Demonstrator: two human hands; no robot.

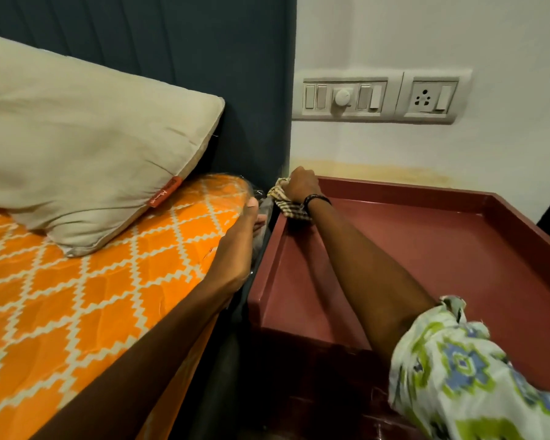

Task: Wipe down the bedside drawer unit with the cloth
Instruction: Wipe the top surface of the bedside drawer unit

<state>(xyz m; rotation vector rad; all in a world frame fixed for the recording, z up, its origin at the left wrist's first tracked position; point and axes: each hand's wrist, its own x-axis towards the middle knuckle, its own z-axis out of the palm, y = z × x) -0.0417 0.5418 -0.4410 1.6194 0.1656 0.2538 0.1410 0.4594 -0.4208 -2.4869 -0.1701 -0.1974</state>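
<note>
The bedside drawer unit [442, 249] is dark red with a raised rim around its top, and stands right of the bed. My right hand [302, 185] is closed on a checked yellow-brown cloth [283, 201], pressed against the unit's far left corner and rim. A dark band sits on that wrist. My left hand [242, 242] lies on the mattress edge beside the unit, fingers reaching down into the gap between bed and unit, pressing the sheet aside. Its fingertips are partly hidden in the gap.
The bed's orange sheet with a white diamond pattern [92, 296] fills the left, with a beige pillow [86, 147] against a dark blue headboard [204, 58]. A switch panel and socket [378, 96] sit on the white wall above the unit.
</note>
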